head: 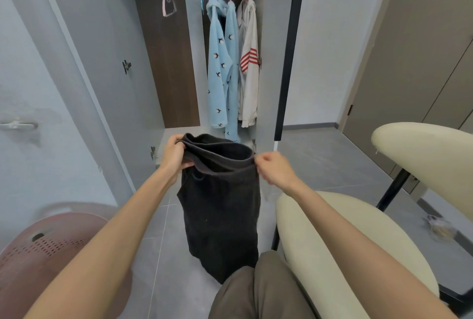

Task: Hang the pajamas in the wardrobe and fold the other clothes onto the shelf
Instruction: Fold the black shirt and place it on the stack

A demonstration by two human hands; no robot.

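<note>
Folding step: left hand [176, 153] and right hand [275, 168] pinch black shorts [221, 206] waistband; next, halve, shelve.

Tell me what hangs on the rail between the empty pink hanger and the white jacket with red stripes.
In the head view, the blue patterned pajamas hang between the pink hanger and white jacket, next to the jacket.

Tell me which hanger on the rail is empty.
The pink hanger at far left; the others, grouped right, carry the blue pajamas and the white jacket.
</note>
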